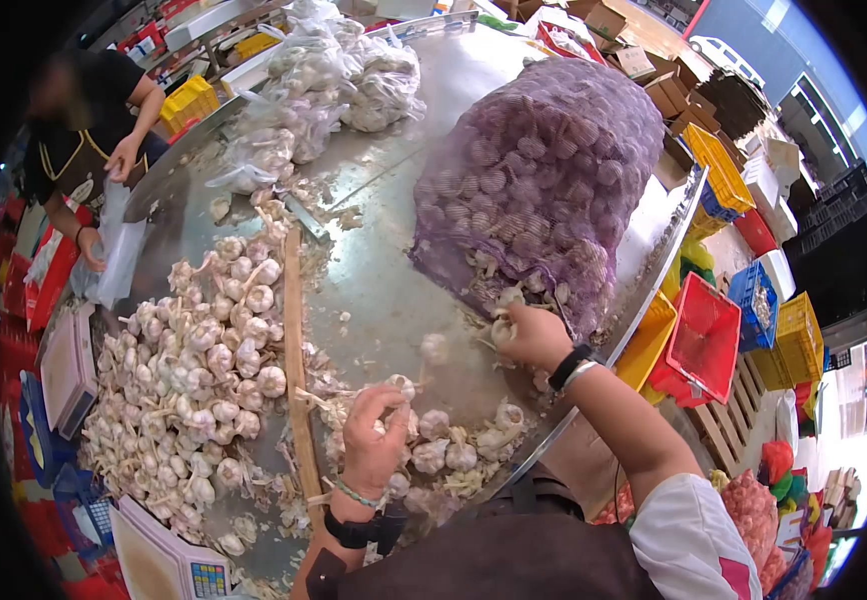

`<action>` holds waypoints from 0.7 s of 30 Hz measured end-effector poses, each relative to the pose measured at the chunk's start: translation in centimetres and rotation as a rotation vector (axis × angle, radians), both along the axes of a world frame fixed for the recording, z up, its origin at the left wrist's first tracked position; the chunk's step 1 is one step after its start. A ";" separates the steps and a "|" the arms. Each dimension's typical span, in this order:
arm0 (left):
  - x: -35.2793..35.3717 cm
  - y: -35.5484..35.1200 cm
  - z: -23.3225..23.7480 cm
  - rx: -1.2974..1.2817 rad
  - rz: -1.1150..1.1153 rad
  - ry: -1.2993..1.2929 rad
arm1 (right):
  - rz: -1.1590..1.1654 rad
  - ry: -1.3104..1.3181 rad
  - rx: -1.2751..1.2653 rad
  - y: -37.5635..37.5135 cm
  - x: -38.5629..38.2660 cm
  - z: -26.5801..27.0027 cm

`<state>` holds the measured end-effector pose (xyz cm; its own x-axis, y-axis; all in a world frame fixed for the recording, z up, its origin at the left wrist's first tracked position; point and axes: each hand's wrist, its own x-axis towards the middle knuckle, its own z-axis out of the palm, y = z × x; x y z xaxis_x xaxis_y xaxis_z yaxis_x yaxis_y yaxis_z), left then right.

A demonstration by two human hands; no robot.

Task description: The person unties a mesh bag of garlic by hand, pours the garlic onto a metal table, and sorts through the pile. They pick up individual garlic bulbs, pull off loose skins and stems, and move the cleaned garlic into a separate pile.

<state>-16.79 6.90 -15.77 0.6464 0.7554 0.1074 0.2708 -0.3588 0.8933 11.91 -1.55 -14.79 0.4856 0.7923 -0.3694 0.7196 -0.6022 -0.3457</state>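
My right hand (538, 338) is closed around a garlic bulb (504, 328) beside the mouth of a purple mesh sack (554, 150) full of garlic. Curled fingers on my left hand (372, 440) meet a garlic bulb (402, 386) at their tips; part of the grip is hidden. A blurred garlic bulb (435, 348) shows between my hands. Several loose bulbs (461, 457) lie among skins near the table's front edge. Left of a wooden strip (299, 380) spreads a big heap of garlic bulbs (199, 375).
Clear plastic bags of garlic (319, 80) stand at the back of the metal table (374, 270). Two scales (159, 560) sit at the left edge. Across the table, another person (89, 130) holds a plastic bag (117, 245). Red, yellow and blue crates (699, 335) stand right.
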 end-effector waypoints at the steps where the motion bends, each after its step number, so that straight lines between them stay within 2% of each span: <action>1: 0.1 -0.1 0.0 -0.099 -0.015 -0.035 | 0.007 -0.001 -0.003 -0.3 0.3 -0.4; 2: 0.2 -0.2 -0.1 -0.104 -0.007 -0.036 | -0.108 0.458 0.238 -0.8 0.5 -0.9; 3: 0.3 -0.4 -0.2 -0.451 -0.072 -0.130 | -0.230 0.920 0.474 -1.3 0.2 -1.3; 4: 0.6 -0.6 -0.2 -0.797 -0.139 -0.225 | -0.334 1.278 0.534 -1.8 -1.1 -0.3; 5: 0.9 -0.9 -0.2 -0.799 -0.131 -0.225 | -0.332 1.281 0.527 -2.1 -2.5 0.5; 7: 1.8 -1.6 -0.1 -1.344 -0.247 -0.469 | -0.321 1.756 0.610 -2.5 -4.9 1.6; 8: 2.2 -2.0 0.6 -1.344 -0.237 -0.468 | -0.343 1.796 0.581 -2.7 -5.7 1.6; 9: 2.5 -2.3 1.6 -1.456 -0.272 -0.515 | -0.341 1.805 0.573 -2.6 -6.4 1.7; 10: 2.5 -2.4 2.3 -1.566 -0.308 -0.561 | -0.302 1.611 0.537 -2.4 -7.3 2.0; 11: 2.4 -2.3 2.3 -1.564 -0.294 -0.559 | -0.262 1.419 0.499 -2.2 -8.2 2.2; 12: 2.1 -2.2 2.2 -1.662 -0.291 -0.644 | -0.117 1.192 0.454 -2.2 -9.1 2.3; 13: 1.6 -2.1 1.9 -1.758 -0.282 -0.732 | 0.180 0.892 0.489 -1.8 -10.0 2.0; 15: 0.8 -1.3 -2.1 -1.930 -0.044 -0.923 | 0.417 0.707 0.685 -1.5 -12.0 2.9; 17: -1.5 0.5 -2.4 -2.042 -0.051 -1.025 | 0.358 0.686 0.692 -1.3 -11.5 3.3; 18: -2.3 2.0 -0.5 -1.662 0.159 -0.764 | 0.290 0.646 0.698 -1.3 -10.5 3.4; 19: -3.9 4.2 -1.1 -1.699 0.187 -0.891 | 0.179 0.579 0.616 -1.6 -8.5 1.8; 20: -5.1 6.5 -0.5 -1.555 0.254 -0.913 | 0.094 0.447 0.421 -1.7 -6.4 0.9; 21: -7.3 10.1 -2.1 -1.300 0.102 -0.908 | 0.140 0.278 0.381 -2.2 -4.8 1.3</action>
